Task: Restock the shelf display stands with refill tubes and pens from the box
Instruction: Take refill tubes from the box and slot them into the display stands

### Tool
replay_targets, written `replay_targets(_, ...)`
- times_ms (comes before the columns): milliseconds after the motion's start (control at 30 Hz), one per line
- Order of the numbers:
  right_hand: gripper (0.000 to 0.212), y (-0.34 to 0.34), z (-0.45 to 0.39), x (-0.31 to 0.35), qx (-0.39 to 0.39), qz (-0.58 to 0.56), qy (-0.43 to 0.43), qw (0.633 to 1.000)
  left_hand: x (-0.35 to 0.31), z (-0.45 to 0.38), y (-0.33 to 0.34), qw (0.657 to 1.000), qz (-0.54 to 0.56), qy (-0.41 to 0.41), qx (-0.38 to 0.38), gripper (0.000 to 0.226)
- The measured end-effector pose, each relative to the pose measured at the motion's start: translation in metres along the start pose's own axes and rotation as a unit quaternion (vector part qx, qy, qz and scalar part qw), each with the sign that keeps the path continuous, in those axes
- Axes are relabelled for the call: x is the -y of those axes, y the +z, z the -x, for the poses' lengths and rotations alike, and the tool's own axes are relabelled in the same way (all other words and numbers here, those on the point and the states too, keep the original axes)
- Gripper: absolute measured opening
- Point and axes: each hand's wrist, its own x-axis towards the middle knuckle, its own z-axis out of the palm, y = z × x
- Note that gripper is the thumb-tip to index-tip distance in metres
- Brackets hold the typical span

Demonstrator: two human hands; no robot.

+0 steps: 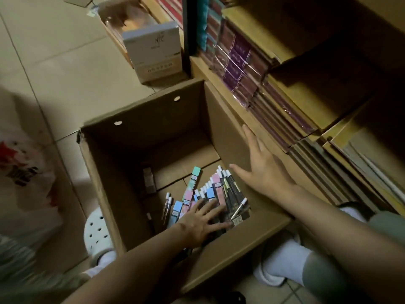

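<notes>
An open cardboard box [153, 113] stands on the floor in front of me. At its bottom lies a heap of pastel refill tubes [192, 182] in green, pink and blue, beside dark packs of white-capped pens [232, 189]. My left hand [201, 222] reaches down into the box and lies flat on the heap with fingers spread. My right hand [260, 165] hovers open above the box's right wall, fingers straight, holding nothing. A small dark box [149, 179] lies further left on the box floor.
Wooden shelves [328, 84] packed with wrapped notebooks run along the right. A white carton [153, 51] stands on the floor behind the box. A plastic bag [24, 172] lies at left. My white shoes [96, 233] flank the box.
</notes>
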Motion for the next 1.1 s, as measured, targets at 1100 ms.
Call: replay_targets(1100,0.108,-0.002,0.000,-0.004,0.016,0.028,-0.012,0.999,0.003,-0.006,-0.017,0.701,0.534,-0.332,-0.338,0.012)
